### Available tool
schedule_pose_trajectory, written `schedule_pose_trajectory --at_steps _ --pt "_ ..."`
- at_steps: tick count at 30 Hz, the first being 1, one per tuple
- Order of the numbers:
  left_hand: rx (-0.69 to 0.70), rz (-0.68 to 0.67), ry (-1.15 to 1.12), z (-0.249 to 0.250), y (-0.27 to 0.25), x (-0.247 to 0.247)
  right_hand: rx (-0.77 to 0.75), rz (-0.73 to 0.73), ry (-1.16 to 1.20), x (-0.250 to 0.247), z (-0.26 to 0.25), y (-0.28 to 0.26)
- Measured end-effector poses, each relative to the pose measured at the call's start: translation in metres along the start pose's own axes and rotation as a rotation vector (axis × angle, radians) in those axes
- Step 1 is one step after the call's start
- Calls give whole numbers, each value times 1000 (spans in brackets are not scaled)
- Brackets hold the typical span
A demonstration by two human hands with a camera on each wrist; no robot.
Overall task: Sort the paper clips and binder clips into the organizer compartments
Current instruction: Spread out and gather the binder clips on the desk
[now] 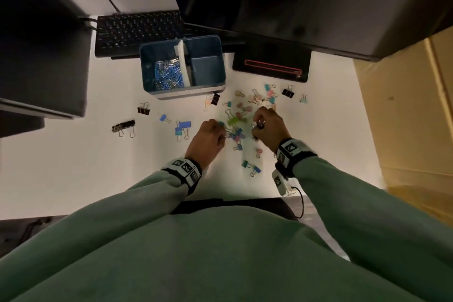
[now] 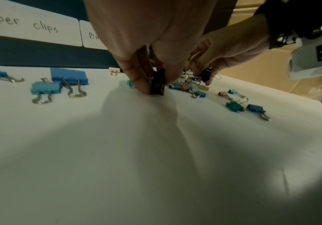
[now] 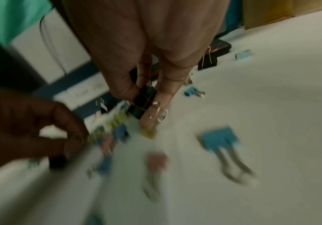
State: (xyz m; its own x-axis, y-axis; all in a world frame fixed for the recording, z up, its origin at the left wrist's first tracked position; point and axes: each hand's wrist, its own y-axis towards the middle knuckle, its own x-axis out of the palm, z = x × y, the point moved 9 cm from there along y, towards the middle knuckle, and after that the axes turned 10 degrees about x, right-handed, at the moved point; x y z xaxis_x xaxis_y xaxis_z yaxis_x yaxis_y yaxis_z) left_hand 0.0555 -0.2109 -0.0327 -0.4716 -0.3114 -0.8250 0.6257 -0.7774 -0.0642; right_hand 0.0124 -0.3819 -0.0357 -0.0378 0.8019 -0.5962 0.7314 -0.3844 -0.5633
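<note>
Head view shows both hands low over a loose scatter of coloured binder clips (image 1: 247,108) on the white table (image 1: 73,169). From the left wrist, the left hand (image 2: 146,45) pinches a small black binder clip (image 2: 157,86) between thumb and fingertips, the clip's bottom edge touching the table. From the right wrist, blurred, the right hand (image 3: 148,53) grips a dark clip (image 3: 142,102) between thumb and fingers, held just above the pile. Beyond the hands stands the blue organizer (image 1: 215,81), split by a white divider (image 1: 182,61): its left compartment holds a heap of blue and silver paper clips (image 1: 168,75), and the right compartment shows only its floor. Labels on its front read "Paper clips" (image 2: 21,22) and a partly hidden word. A black keyboard (image 1: 137,29) lies behind the organizer.
</note>
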Motion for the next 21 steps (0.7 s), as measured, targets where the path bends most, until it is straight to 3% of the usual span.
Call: schedule_pose_trajectory --at_steps 3,6,10,12,16,19,21 --pt "-67 84 -167 -1 2 -28 -24 11 203 -19 -39 3" --pt "-220 292 -403 -13 10 -81 -148 38 296 -37 -105 10" --pt "-354 526 -511 -37 42 -143 -303 109 193 -37 -176 36" --pt "-376 523 -494 -47 60 -152 -313 92 83 -25 -189 50" --pt "-324 287 -461 -54 76 -131 -311 -4 -70 -19 -188 44" --pt "-325 412 -555 -72 46 -147 -275 156 -26 -60 -149 34" --pt "-392 560 -391 -103 3 -172 -167 367 -91 -96 -95 31"
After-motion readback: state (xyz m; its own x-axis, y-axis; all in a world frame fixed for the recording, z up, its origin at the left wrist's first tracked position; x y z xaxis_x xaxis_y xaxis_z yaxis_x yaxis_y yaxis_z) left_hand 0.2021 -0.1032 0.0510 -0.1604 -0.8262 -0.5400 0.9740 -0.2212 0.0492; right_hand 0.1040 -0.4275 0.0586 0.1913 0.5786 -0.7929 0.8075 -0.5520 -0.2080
